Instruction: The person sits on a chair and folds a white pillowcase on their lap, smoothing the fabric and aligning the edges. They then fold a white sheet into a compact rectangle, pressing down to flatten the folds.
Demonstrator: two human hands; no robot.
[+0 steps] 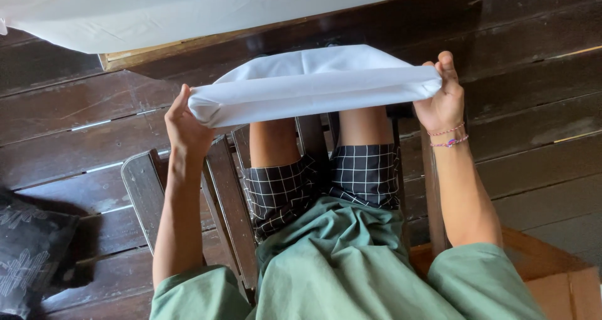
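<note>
Folded white cloth (313, 85): being held taut and level above the knees, toward 12 o'clock of the frame, its left end gripped by the left hand (185, 127) at 9 o'clock and its right end by the right hand (443, 97) at 3 o'clock, fingers (446, 63) of both closing on the fabric. Seated person: wearing a green shirt (338, 263) and checked shorts (323, 182), sitting on a dark wooden chair (147, 191) over a plank floor (533, 132). Surroundings: white sheet (157, 9) lying at 12 o'clock, dark patterned cushion (28, 257) at 8 o'clock.

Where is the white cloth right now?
In the head view, the folded white cloth is stretched between the left hand and the right hand, above the person's knees and the wooden chair.
</note>
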